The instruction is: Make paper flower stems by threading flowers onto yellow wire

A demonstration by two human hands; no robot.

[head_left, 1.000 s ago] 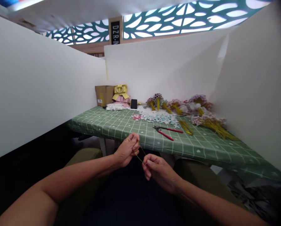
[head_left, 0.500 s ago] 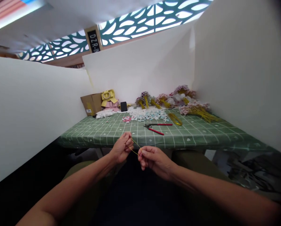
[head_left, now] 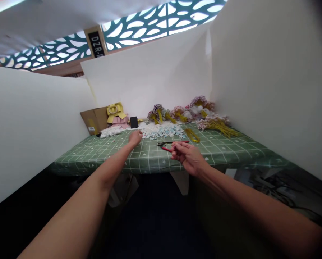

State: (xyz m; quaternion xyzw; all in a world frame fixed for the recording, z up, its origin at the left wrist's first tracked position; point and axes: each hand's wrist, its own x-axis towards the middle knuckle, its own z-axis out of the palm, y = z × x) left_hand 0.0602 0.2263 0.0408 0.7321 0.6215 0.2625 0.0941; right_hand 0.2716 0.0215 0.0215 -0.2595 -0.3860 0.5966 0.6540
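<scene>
My left hand (head_left: 135,138) reaches over the table to the left edge of a pile of small white and pale blue pieces (head_left: 163,131). Its fingertips are mostly hidden behind the hand, and it covers the spot where pink pieces lie. Nearer to me, my right hand (head_left: 187,154) is raised with thumb and fingers pressed together; whatever they pinch is too fine to make out. Behind that hand lie pliers with red handles (head_left: 166,149), partly covered by it. A loop of yellow-green wire (head_left: 192,135) rests just beyond, to the right.
Bunches of beaded flower stems (head_left: 217,126) lie at the back right, with more (head_left: 158,113) behind the pile. A cardboard box (head_left: 94,120), yellow and pink card pieces (head_left: 116,115), white fluffy material (head_left: 111,131) and a black device (head_left: 134,122) stand back left. White panels enclose the green-checked table (head_left: 96,154).
My left hand has let go of the thin yellow wire and moved forward to the pile. My right hand has risen and moved slightly right, now in front of the pliers. The view has shifted.
</scene>
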